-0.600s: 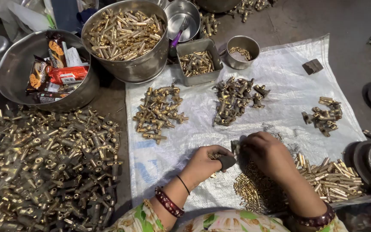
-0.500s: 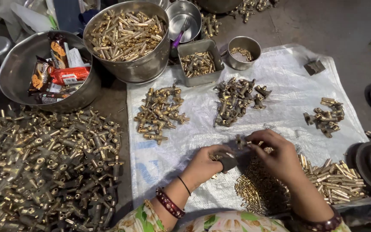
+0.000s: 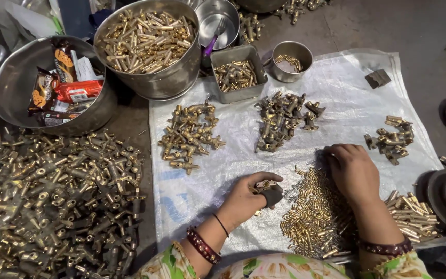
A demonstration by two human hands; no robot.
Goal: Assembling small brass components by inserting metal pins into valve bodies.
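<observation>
— Hands? Left hand (image 3: 246,199) closed round a small dark block with a brass fitting (image 3: 265,184) on top; right hand (image 3: 353,170) palm-down, fingers curled into the small brass pins (image 3: 313,219), hold unclear.

— Progress? Huge unsorted heap (image 3: 52,201) left; three small piles (image 3: 189,137) done on white sheet (image 3: 336,98).

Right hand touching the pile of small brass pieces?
Touching. The head view shows the right hand resting palm-down on the pile of small brass pieces, fingers buried at its top edge.

The right hand (image 3: 353,173) hides its fingertips among small brass pieces (image 3: 313,217); the forearms run off the bottom edge.
</observation>
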